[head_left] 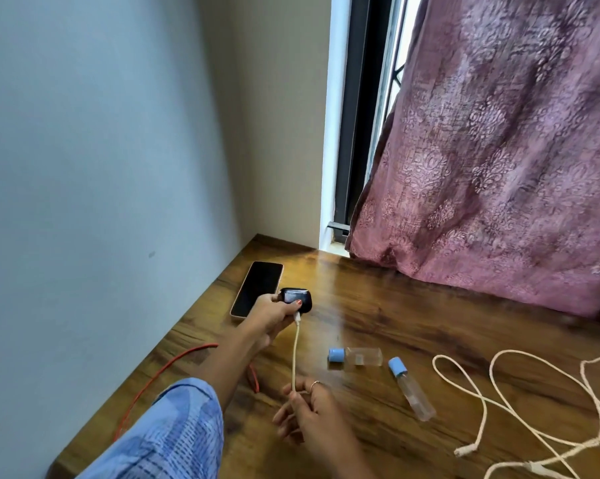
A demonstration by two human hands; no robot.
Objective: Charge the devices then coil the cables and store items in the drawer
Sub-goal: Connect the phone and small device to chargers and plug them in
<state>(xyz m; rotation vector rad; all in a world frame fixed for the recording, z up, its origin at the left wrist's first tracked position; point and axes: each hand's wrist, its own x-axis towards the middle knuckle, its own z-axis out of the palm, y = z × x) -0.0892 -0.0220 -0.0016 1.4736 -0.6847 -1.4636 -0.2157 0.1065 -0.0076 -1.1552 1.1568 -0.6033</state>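
Note:
My left hand [274, 314] grips a small black earbud case [297, 299] just above the wooden desk [395, 323]. A cream cable [295, 354] is plugged into the case's near end and runs down to my right hand [309, 409], which pinches it lower down. A dark-screened phone [257, 288] with a pink rim lies flat beside the case, near the left wall. More cream cable [519, 409] lies in loose loops at the right, with a plug end near the front.
Two clear bottles with blue caps [355, 356] [411, 387] lie on their sides mid-desk. A red cable [160, 371] runs along the left edge under my forearm. A purple curtain [499, 150] hangs over the back right; the wall corner closes the left.

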